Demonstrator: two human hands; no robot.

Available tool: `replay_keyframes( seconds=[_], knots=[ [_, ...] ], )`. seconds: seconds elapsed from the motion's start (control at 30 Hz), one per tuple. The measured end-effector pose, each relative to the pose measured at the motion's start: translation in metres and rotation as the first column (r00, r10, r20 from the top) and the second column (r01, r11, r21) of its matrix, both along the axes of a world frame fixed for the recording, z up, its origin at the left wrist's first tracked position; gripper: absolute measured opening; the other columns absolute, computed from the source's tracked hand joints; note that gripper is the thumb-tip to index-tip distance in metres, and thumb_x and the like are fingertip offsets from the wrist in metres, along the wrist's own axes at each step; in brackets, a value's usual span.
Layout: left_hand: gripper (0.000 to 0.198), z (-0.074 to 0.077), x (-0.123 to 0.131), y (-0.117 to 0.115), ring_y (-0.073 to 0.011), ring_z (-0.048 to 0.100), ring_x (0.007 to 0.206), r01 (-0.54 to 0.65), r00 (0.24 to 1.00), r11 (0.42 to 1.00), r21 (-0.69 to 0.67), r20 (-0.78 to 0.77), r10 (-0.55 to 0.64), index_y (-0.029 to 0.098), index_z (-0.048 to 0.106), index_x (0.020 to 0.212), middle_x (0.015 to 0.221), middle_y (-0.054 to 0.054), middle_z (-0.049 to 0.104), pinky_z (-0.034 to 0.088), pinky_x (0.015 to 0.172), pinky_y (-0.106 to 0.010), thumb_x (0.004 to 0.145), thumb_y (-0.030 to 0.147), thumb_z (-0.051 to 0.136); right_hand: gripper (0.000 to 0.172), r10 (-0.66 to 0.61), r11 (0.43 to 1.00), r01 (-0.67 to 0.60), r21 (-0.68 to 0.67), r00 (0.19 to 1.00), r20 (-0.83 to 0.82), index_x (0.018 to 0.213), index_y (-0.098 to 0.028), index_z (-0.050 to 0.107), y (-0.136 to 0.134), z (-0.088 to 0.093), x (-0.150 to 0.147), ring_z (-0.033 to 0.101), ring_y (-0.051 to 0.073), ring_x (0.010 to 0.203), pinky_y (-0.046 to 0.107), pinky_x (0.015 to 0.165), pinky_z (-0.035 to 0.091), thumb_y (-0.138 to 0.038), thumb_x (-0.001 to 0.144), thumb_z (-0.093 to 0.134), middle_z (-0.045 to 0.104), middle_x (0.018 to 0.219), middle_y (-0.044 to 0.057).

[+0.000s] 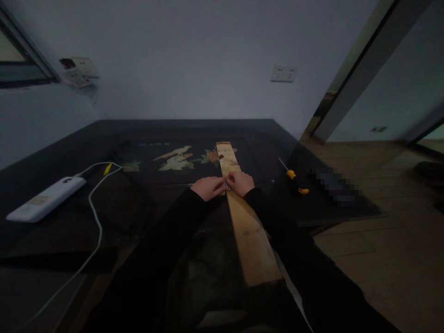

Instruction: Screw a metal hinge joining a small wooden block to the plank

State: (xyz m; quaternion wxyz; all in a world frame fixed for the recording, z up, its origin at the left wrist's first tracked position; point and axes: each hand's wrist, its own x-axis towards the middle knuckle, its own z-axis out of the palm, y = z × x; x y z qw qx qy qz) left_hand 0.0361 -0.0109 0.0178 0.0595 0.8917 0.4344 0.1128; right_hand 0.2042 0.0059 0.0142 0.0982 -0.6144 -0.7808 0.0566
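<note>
A long light wooden plank (251, 236) lies lengthwise on the dark table (145, 134), running from near me to the painted bird-and-leaf panel. My left hand (208, 188) and my right hand (240, 181) meet at the plank's left edge, about halfway along it. Both have fingers curled and pinched together around a small pale metal piece (225, 186) that I cannot make out. Black sleeves cover both arms.
A yellow-handled screwdriver (294, 178) lies on the table right of the plank. A white power strip (46, 199) with a white cable (95, 217) sits at the left. Wall sockets (283, 73) are behind. Wooden floor (381, 240) lies to the right.
</note>
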Motion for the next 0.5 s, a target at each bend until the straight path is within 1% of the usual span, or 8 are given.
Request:
replay_keyframes(
  seconds=[0.17, 0.37, 0.5],
  knots=[
    [0.024, 0.0029, 0.0014, -0.0042, -0.0165, 0.059, 0.075, 0.033, 0.998, 0.999, 0.025, -0.047, -0.031, 0.02, 0.056, 0.085, 0.085, -0.003, 0.064, 0.039, 0.063, -0.025, 0.092, 0.038, 0.043, 0.036, 0.006, 1.0, -0.006, -0.004, 1.0, -0.005, 0.091, -0.025, 0.066, -0.001, 0.0014, 0.0009, 0.065, 0.022, 0.089, 0.027, 0.068, 0.04, -0.048, 0.09, 0.038, 0.071, 0.095, 0.007],
    [0.022, -0.002, 0.0006, -0.0016, -0.0162, 0.061, 0.078, 0.062, 0.996, 0.997, 0.039, -0.061, -0.06, 0.02, 0.055, 0.087, 0.088, -0.003, 0.065, 0.04, 0.064, -0.024, 0.093, 0.037, 0.042, 0.035, 0.009, 1.0, -0.01, -0.017, 0.999, -0.052, 0.089, -0.026, 0.065, -0.0014, 0.0016, 0.0019, 0.065, 0.021, 0.086, 0.026, 0.065, 0.038, -0.051, 0.089, 0.041, 0.071, 0.09, 0.004],
    [0.021, -0.0028, 0.0004, -0.0011, -0.0164, 0.062, 0.079, 0.063, 0.995, 0.998, 0.026, -0.078, -0.061, 0.021, 0.055, 0.09, 0.09, -0.003, 0.066, 0.04, 0.064, -0.024, 0.094, 0.036, 0.041, 0.035, 0.007, 1.0, -0.009, -0.027, 0.998, -0.063, 0.086, -0.025, 0.064, -0.0012, 0.0027, 0.0022, 0.065, 0.021, 0.086, 0.026, 0.064, 0.038, -0.051, 0.088, 0.041, 0.071, 0.091, 0.005]
  ],
)
